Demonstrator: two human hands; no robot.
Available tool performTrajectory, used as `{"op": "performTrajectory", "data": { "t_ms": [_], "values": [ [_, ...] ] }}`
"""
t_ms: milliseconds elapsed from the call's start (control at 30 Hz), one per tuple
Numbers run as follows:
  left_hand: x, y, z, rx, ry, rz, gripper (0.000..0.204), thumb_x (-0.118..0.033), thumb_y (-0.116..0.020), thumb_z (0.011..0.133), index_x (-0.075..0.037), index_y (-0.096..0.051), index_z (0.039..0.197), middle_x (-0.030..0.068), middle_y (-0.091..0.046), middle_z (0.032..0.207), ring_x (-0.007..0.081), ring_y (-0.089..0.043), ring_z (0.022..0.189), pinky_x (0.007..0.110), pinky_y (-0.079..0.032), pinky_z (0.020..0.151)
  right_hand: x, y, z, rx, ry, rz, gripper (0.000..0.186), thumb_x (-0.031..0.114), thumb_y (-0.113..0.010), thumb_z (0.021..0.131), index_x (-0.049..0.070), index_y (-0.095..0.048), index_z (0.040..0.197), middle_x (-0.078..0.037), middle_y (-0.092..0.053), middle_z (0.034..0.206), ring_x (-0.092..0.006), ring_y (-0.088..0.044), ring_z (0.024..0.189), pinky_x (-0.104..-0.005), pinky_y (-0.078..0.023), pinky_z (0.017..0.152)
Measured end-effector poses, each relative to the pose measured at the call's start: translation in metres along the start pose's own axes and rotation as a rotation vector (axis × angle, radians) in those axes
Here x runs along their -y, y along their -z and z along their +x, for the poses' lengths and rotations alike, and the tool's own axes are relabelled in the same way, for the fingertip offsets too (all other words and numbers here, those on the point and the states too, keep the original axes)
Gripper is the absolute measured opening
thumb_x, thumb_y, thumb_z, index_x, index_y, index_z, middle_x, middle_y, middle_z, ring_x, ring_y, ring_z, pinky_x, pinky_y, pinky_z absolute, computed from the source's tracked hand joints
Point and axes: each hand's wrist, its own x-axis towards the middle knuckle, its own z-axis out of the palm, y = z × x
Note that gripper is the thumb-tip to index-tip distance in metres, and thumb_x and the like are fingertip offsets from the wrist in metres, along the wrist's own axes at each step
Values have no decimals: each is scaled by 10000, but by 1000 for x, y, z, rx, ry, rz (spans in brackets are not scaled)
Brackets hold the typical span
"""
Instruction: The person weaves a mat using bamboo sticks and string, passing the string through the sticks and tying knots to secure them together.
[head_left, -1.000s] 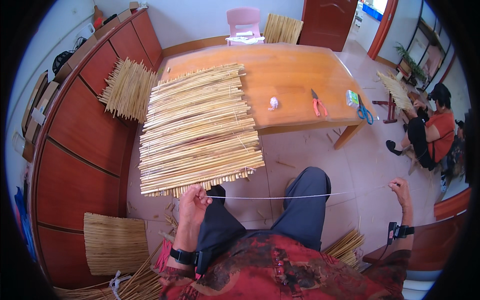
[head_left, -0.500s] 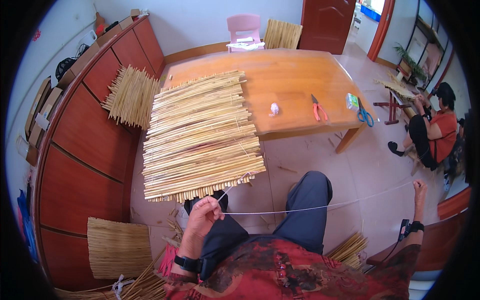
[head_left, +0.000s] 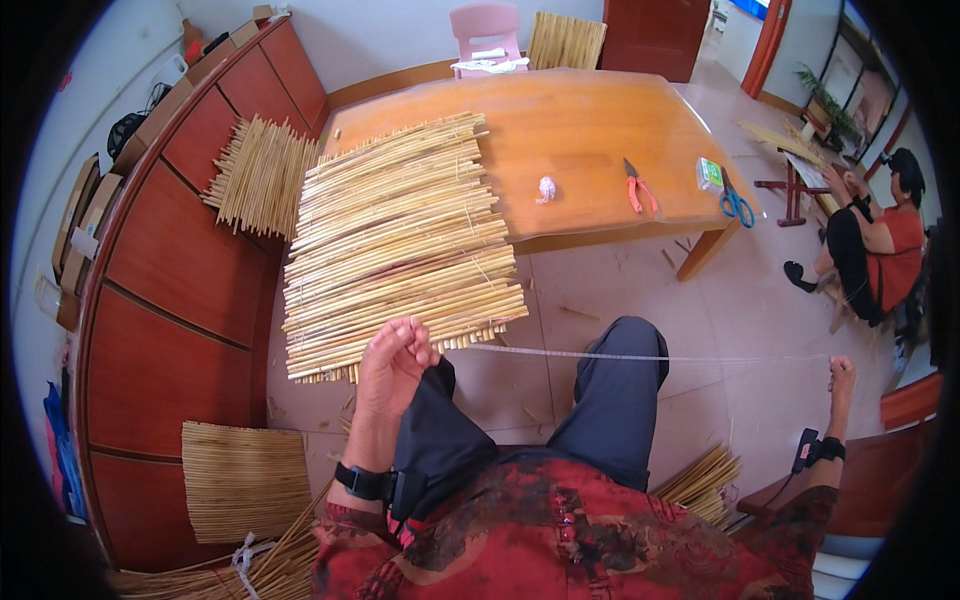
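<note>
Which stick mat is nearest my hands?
The large pale mat jutting off the table toward you, beside your left hand; the other mats are farther away.

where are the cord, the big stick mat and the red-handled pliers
cord [head_left: 620, 357], head view, on its middle stretch
big stick mat [head_left: 402, 243], head view, among its middle sticks
red-handled pliers [head_left: 632, 182], head view, near the pivot

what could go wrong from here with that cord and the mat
The white cord runs nearly straight across to the right hand, so a hard pull might snap it or make it slip from the fingers. The stick mat juts past the near edge of the table, so a tug could slide or tip it down. Blue-handled scissors lie at the table's edge and might get knocked off.
</note>
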Motion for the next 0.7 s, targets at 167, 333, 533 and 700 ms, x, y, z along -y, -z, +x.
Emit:
{"op": "performTrajectory", "data": {
  "t_ms": [167, 333, 533, 700],
  "values": [
    [-15, -46, 35, -56, -145, 112, 378, -146, -508, 865, 11, -450, 1204, 135, -440, 1291, 171, -580, 761, 319, -488, 726, 7, -10, -4, 97, 142, 87, 179, 218, -532, 855, 49, -557, 801, 14, -428, 575, -59, -415, 442, -186, -358, 398],
    [1, -37, 56, 4, -294, 1089, 243, -68, -563, 816, -12, -556, 1052, 80, -564, 1044, 165, -570, 719, 290, -469, 663, 66, -14, -13, 53, 82, 344, 168, 218, -531, 875, 55, -566, 853, 20, -431, 596, -49, -415, 471, -180, -346, 403],
    [39, -22, 42, 10, -350, 1383, 117, -40, -607, 747, -8, -591, 859, 90, -553, 801, 204, -561, 680, 309, -455, 628, 182, -19, -53, 3, 288, 467, 160, 178, -520, 895, 35, -564, 953, 33, -411, 625, -35, -378, 505, -171, -319, 442],
    [35, 1, 41, -75, 137, 852, 128, -116, -554, 811, 4, -589, 839, 56, -594, 737, 123, -564, 616, 245, -443, 565, 196, 54, -2, 34, 421, 844, 276, 128, -499, 906, 6, -501, 1153, 13, -444, 773, -36, -406, 645, -157, -334, 562]
  ]
}}
